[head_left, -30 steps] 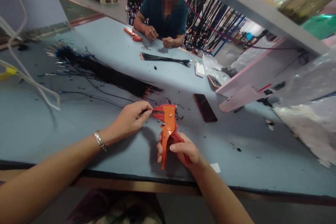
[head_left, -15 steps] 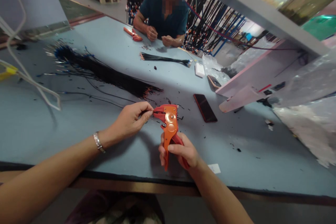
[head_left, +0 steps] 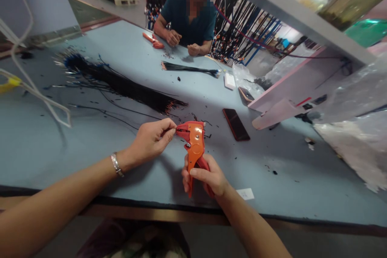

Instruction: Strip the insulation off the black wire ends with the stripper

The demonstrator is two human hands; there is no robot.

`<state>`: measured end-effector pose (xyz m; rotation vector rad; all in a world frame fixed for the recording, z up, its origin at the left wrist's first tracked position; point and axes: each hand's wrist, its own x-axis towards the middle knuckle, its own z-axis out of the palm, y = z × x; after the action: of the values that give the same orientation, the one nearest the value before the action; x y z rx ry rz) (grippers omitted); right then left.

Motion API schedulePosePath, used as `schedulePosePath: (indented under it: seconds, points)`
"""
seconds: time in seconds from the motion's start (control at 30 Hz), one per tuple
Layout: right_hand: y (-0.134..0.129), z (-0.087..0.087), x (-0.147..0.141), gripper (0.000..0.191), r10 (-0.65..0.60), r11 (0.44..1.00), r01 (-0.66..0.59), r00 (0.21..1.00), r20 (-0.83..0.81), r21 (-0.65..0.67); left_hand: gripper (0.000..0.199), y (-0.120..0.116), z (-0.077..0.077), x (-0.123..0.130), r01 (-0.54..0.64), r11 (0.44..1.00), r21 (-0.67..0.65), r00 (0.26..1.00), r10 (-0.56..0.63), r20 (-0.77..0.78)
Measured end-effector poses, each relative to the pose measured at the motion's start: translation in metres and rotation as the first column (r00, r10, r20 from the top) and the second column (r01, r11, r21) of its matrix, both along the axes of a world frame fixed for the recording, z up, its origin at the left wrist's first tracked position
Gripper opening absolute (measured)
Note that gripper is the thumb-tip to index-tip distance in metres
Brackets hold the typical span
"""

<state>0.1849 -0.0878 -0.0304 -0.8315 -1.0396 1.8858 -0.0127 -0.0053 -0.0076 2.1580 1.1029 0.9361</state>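
Note:
An orange and red wire stripper (head_left: 196, 141) stands over the table with its red jaws pointing left. My right hand (head_left: 208, 175) is wrapped round its handles. At the jaws' tip, my left hand (head_left: 157, 137) pinches the end of a thin black wire (head_left: 117, 117), whose other part trails out to the left on the table. The fingertips hide the wire's end. Beyond my left hand lies a thick bundle of black wires (head_left: 121, 82), with blue and silver ends at the left and copper-coloured ends at the right.
A phone (head_left: 236, 124) lies right of the stripper on the blue-grey table (head_left: 302, 193). Across it sits a person (head_left: 189, 16), near a smaller wire bundle (head_left: 190, 67) and red-orange pliers (head_left: 153, 40). A shelf post and plastic bags stand at right; black scraps are scattered about.
The stripper's handles and my right hand have shifted very slightly left. Across the table, the person's hands have moved a little. My left hand keeps its pinch at the jaws.

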Motion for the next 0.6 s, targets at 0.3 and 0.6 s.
schedulePosePath:
  seconds: [0.3, 0.6]
  points:
    - [-0.0031, 0.0009, -0.0031, 0.034, -0.021, 1.000, 0.021, 1.000, 0.010, 0.021, 0.024, -0.0033, 0.0051, -0.0002, -0.025, 1.000, -0.005, 1.000, 0.025, -0.005]
    - [-0.0039, -0.0009, -0.0053, 0.033, -0.012, 0.996, 0.007, 0.998, 0.059, 0.086, 0.025, -0.0060, 0.0049, -0.0003, -0.048, 0.999, 0.021, 0.999, 0.048, 0.007]
